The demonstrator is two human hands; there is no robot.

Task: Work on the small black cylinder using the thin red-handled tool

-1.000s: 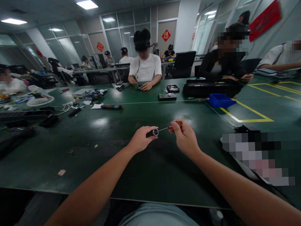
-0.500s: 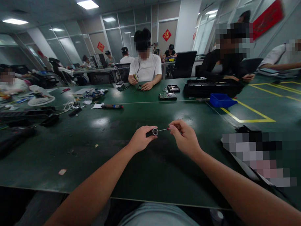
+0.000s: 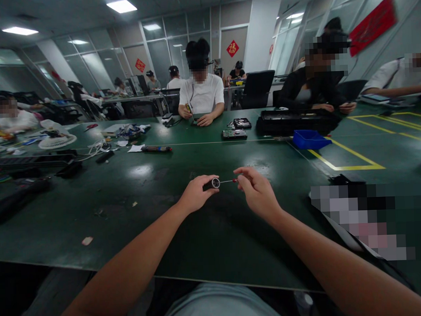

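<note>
My left hand [image 3: 195, 194] is closed around a small black cylinder [image 3: 214, 182]. Its silver-rimmed round end faces me, and the rest is mostly hidden by my fingers. Between thumb and fingers, my right hand [image 3: 259, 193] pinches a screwdriver [image 3: 235, 180] by its small red handle. The thin metal shaft points left and reaches the cylinder's side by the rim; whether the tip sits in a screw is too small to tell. My right index finger is raised off the handle. Both hands are above the green tabletop [image 3: 206, 236].
Beyond my hands lie a brown-grey tool [image 3: 157, 149] and a green circuit board unit [image 3: 234, 134]. A blue bin [image 3: 310, 139] and a long black housing [image 3: 297, 122] stand to the right. Across the table a person in a white shirt [image 3: 203, 96] works with a tool.
My right fingers have loosened and the index finger has stretched out along the top, while the thumb stays by the red handle. My left hand keeps its hold on the cylinder.
</note>
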